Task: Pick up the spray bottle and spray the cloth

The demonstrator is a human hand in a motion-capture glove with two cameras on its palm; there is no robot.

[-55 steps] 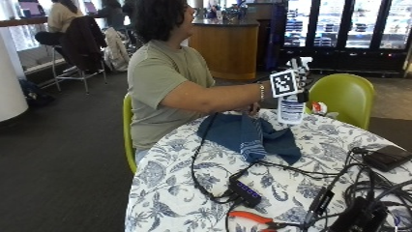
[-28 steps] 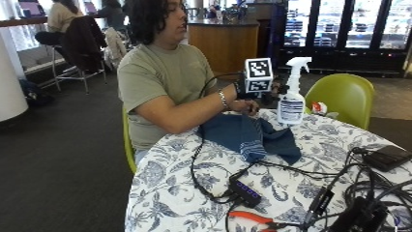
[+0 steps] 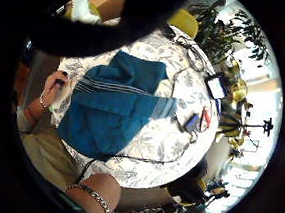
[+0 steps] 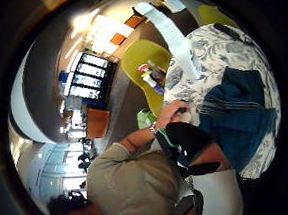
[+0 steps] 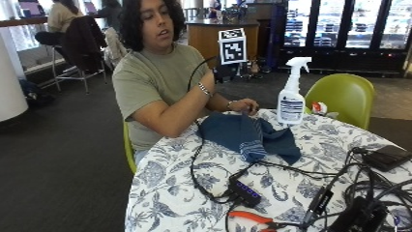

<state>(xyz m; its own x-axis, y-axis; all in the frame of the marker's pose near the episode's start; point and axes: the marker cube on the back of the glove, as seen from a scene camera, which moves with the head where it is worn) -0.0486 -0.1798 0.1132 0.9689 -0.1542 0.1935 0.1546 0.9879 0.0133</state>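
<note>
One white spray bottle [image 5: 291, 96] stands upright on the round table [image 5: 180, 193], which is covered with a flowered cloth. The bottle is near the far edge, in front of a green chair [image 5: 344, 94]. No hand touches it.

The gloved right hand [image 5: 221, 71] is raised above the table with the elbow low, well apart from the bottle. In the outside view it is mostly hidden, so we cannot tell whether it is open or closed. Both palm views look down on the table, and it seems the palm faces the blue cloth [image 3: 112, 109].

This dark blue cloth [image 5: 248, 137] with pale stripes lies crumpled on the table in front of the person, just beside the bottle. The bare left hand [image 5: 244, 105] rests at the cloth's far edge and touches it.

Nearer to the camera, black cables run over the table to a small black hub [image 5: 244, 192]. Orange-handled pliers [image 5: 254, 218] lie near the front edge. A flat black device [image 5: 386, 157] lies at the side, away from the person.
</note>
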